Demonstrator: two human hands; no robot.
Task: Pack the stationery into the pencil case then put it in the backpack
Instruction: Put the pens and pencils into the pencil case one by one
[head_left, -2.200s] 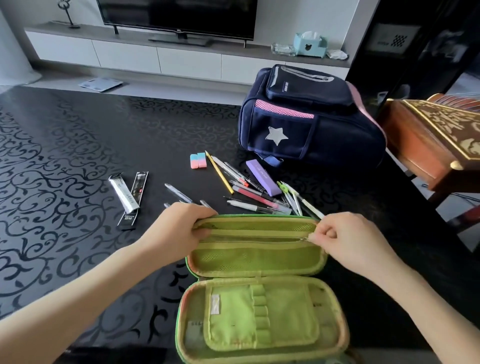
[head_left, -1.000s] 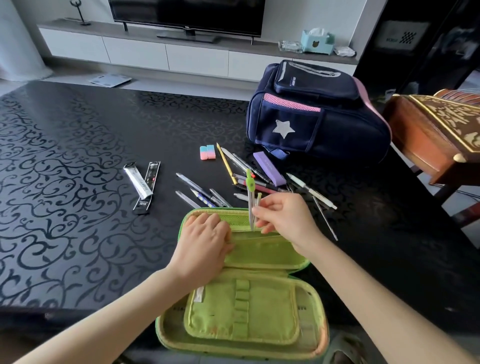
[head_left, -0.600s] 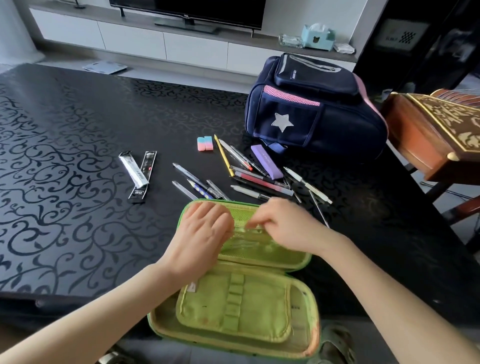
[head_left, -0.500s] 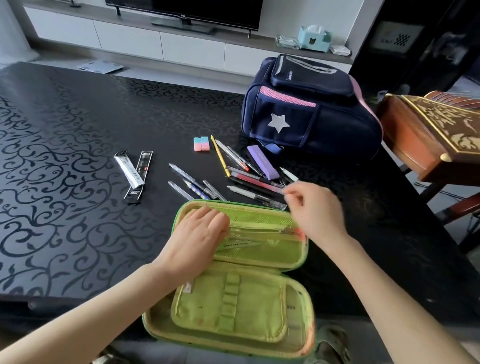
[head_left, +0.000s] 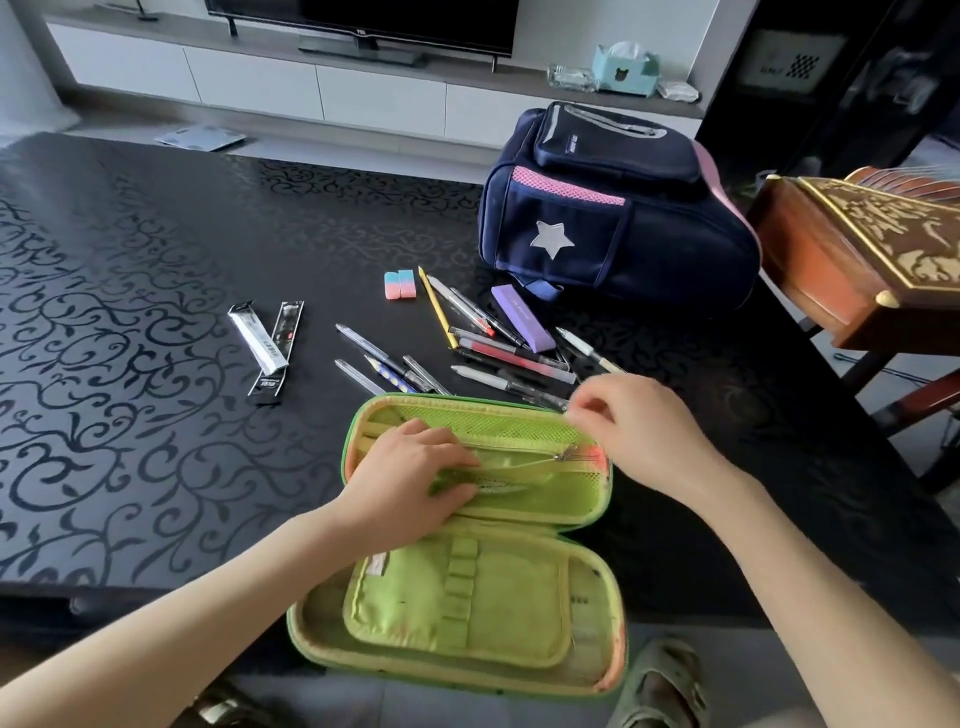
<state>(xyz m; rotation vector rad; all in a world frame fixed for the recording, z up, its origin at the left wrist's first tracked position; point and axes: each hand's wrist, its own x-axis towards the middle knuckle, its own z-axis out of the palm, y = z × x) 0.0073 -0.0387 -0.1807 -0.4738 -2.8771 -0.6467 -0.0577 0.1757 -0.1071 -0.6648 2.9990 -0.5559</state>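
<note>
The black patterned bench (head_left: 130, 415) has open room along its left edge; scattered pens (head_left: 498, 353) and a navy fabric backpack (head_left: 649, 244) block the far right.

We note two forearms, bare to the frame edge, ending in the left hand (head_left: 410, 483) and the right hand (head_left: 639, 431). Below, we see a grey-green strapped right sandal (head_left: 655, 678) and a darker left sandal (head_left: 224, 711), partly cropped.

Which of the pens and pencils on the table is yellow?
The slim pencil just right of the pink-and-blue eraser; the others are clear, white, red or dark.
</note>
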